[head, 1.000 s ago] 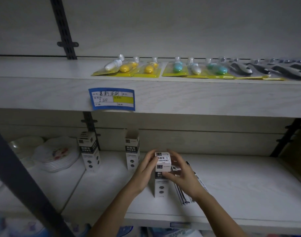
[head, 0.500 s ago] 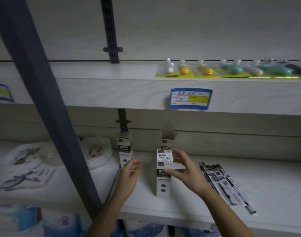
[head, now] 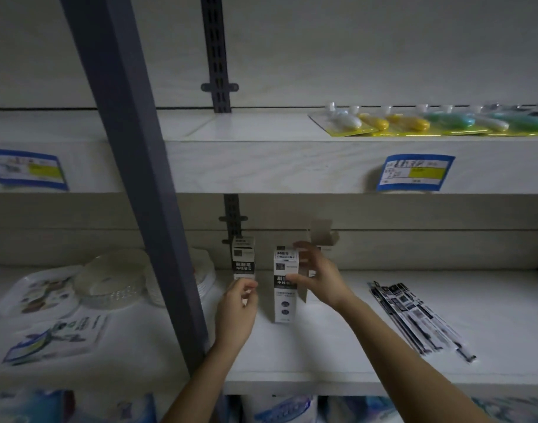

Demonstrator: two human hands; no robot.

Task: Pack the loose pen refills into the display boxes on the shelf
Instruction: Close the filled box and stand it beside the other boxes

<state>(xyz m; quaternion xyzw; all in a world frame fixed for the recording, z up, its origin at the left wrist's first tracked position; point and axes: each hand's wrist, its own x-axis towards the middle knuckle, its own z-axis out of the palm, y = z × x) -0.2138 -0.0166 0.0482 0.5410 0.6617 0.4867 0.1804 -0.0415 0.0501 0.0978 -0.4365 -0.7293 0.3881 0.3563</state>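
Left hand (head: 237,306) drawn off display box (head: 282,297), grip released, right hand (head: 321,277) grasping it

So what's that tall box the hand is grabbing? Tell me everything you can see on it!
The box is a tall, narrow carton, cardboard by its look, white with black bands of print and two dark round marks near its bottom. Its top looks closed. It stands upright on the white lower shelf. The right hand grips its upper part, thumb on the front face, fingers round the far side. The left hand is close beside it but apart.
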